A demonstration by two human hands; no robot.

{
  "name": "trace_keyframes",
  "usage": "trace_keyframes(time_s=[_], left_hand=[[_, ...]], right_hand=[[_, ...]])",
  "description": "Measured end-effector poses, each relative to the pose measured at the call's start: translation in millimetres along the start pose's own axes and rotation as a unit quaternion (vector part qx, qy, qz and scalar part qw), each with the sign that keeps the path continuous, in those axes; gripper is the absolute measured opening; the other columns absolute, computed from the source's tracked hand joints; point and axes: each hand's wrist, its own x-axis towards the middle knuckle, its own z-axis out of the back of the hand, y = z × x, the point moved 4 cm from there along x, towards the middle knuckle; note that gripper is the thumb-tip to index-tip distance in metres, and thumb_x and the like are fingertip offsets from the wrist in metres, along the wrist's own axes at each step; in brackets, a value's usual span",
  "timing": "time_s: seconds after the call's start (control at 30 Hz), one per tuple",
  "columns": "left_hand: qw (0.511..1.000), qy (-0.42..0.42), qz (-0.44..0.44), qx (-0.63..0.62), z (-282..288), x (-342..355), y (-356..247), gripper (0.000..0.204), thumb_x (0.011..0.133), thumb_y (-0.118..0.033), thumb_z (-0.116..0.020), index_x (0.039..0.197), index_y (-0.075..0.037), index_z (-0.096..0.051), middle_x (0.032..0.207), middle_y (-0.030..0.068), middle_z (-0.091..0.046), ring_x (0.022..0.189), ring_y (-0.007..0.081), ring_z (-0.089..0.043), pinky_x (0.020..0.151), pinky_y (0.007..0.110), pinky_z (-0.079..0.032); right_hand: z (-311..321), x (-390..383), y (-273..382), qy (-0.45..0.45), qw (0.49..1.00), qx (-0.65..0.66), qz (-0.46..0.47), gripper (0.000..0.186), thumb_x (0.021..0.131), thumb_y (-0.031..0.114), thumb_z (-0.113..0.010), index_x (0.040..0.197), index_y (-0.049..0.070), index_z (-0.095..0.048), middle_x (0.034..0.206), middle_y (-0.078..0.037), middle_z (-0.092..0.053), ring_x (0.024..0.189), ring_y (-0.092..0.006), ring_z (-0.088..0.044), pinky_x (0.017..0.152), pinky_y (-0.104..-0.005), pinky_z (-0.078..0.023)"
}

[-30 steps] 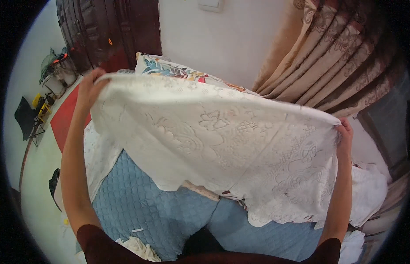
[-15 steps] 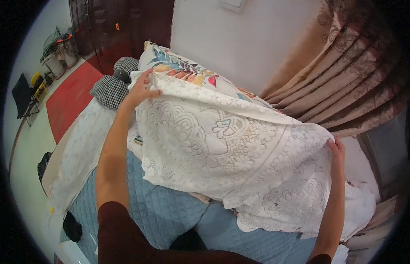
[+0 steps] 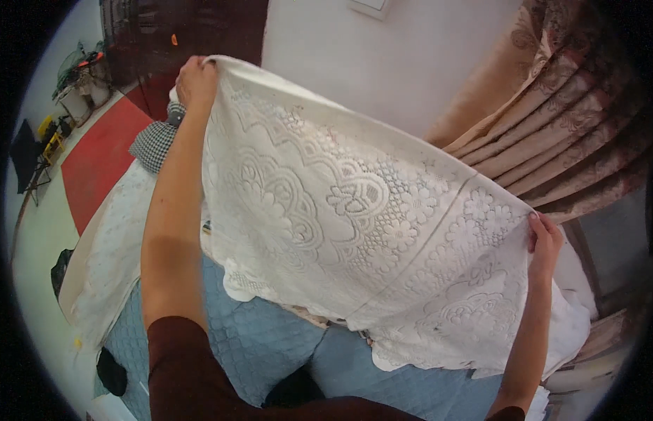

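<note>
A white lace cloth (image 3: 354,210) with flower and scallop patterns is stretched between my two hands, its folded upper edge slanting down to the right. My left hand (image 3: 198,83), raised at the upper left, has its fingers closed on one end of that edge. At the right, lower down, my right hand (image 3: 544,235) pinches the other end. The cloth's scalloped lower edge hangs over a blue quilted bedcover (image 3: 263,344). Whatever lies behind the cloth is mostly hidden.
Beyond my left forearm is a houndstooth-patterned cushion (image 3: 152,146). Brown patterned curtains (image 3: 551,133) hang at the right by a white wall (image 3: 382,63). A red mat (image 3: 102,161) and a dark folding chair (image 3: 28,158) are on the left. A black item (image 3: 112,372) lies at the bed's edge.
My left hand has closed on the cloth's edge and lifted it up and leftward. The cloth is pulled tauter and now covers the flowered pillow behind it. My right hand has barely moved.
</note>
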Motion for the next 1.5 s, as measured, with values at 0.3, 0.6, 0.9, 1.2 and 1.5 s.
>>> trace_keyframes(time_s=[0.3, 0.6, 0.9, 1.2, 1.5], left_hand=[[0.921, 0.269, -0.124, 0.253, -153, -33, 41, 0.062, 0.081, -0.057, -0.042, 0.133, -0.022, -0.039, 0.136, 0.0155, -0.037, 0.127, 0.0376, -0.031, 0.101, 0.046, -0.027], [0.893, 0.224, -0.135, 0.367, -159, -34, 39, 0.057, 0.085, -0.057, -0.032, 0.131, -0.024, -0.041, 0.135, 0.0102, -0.039, 0.125, 0.0327, -0.032, 0.098, 0.057, -0.023], [0.813, 0.357, -0.434, -0.152, -34, -357, -290, 0.043, 0.081, -0.022, -0.056, 0.122, -0.011, -0.049, 0.131, 0.0106, -0.044, 0.126, 0.0299, -0.032, 0.105, 0.045, -0.016], [0.851, 0.293, -0.435, 0.004, -55, -381, -294, 0.047, 0.086, -0.024, -0.048, 0.131, -0.015, -0.041, 0.14, 0.0083, -0.034, 0.133, 0.0273, -0.022, 0.107, 0.046, -0.009], [0.86, 0.263, -0.433, 0.058, -100, -399, -276, 0.047, 0.09, -0.023, -0.036, 0.135, -0.014, -0.036, 0.14, 0.0089, -0.033, 0.132, 0.0256, -0.024, 0.107, 0.046, -0.01]], right_hand=[[-126, -56, 16, 0.087, 0.964, -0.126, 0.217, 0.071, 0.071, 0.034, -0.068, 0.129, 0.007, -0.038, 0.133, -0.017, -0.039, 0.124, -0.0401, -0.031, 0.102, -0.0477, -0.024], [-190, -40, -44, 0.025, 0.952, -0.264, 0.152, 0.063, 0.075, 0.057, -0.054, 0.127, 0.023, -0.043, 0.133, -0.012, -0.038, 0.123, -0.0383, -0.031, 0.094, -0.0631, -0.022], [-132, -37, -69, 0.05, 0.989, -0.076, 0.114, 0.06, 0.077, 0.043, -0.058, 0.127, 0.015, -0.043, 0.133, -0.011, -0.037, 0.127, -0.0369, -0.027, 0.098, -0.0589, -0.022], [108, -122, -193, -0.093, 0.958, -0.249, 0.105, 0.055, 0.075, 0.027, -0.061, 0.125, 0.012, -0.046, 0.135, -0.016, -0.034, 0.128, -0.0389, -0.024, 0.1, -0.0577, -0.016], [156, -79, -320, -0.16, 0.937, -0.308, 0.047, 0.064, 0.07, 0.05, -0.063, 0.124, 0.018, -0.048, 0.136, -0.018, -0.029, 0.13, -0.0427, -0.014, 0.096, -0.0658, -0.006]])
